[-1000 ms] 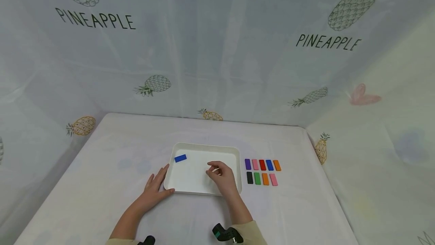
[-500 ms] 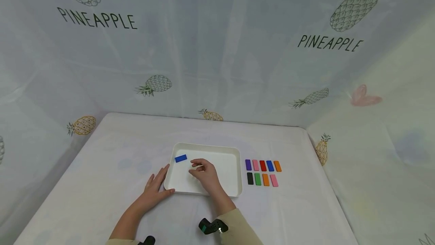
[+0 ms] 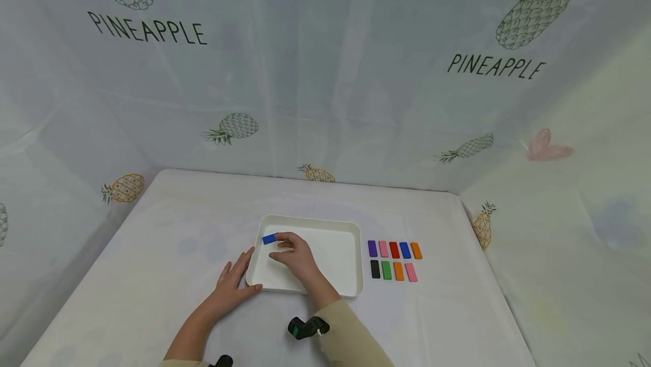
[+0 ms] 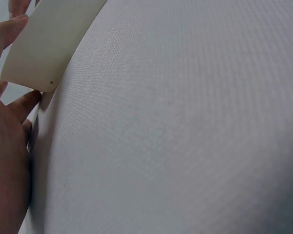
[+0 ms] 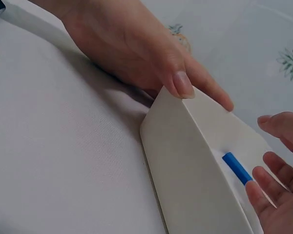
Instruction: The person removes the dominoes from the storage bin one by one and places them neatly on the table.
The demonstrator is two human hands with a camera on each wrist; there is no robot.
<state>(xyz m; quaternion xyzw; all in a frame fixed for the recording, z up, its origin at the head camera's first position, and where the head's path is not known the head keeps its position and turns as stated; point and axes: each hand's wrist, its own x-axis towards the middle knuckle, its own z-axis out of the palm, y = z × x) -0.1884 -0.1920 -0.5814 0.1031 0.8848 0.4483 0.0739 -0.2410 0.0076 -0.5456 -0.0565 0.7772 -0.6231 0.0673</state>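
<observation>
In the head view a white tray [image 3: 333, 257] lies on the cloth-covered table. A small flat blue bar [image 3: 268, 239] rests inside it, near the far left corner. My right hand [image 3: 296, 257] is over the tray, index fingertip at the bar's right end and thumb held apart. The right wrist view shows the blue bar [image 5: 237, 168] beside loosely bent fingers; whether they touch it I cannot tell. My left hand [image 3: 230, 289] spans the tray's near left corner with fairly straight fingers, the thumb on the rim, as the left wrist view of the tray [image 4: 56, 41] also shows.
Right of the tray lie two rows of similar bars, among them a purple bar [image 3: 373, 249], a black bar [image 3: 375, 269] and a pink bar [image 3: 411, 272]. Behind the table [image 3: 203, 214] hangs a pineapple-print cloth [image 3: 325, 73].
My right hand has moved left across the tray, from its right half to the blue bar. My left hand and the bars stay where they were.
</observation>
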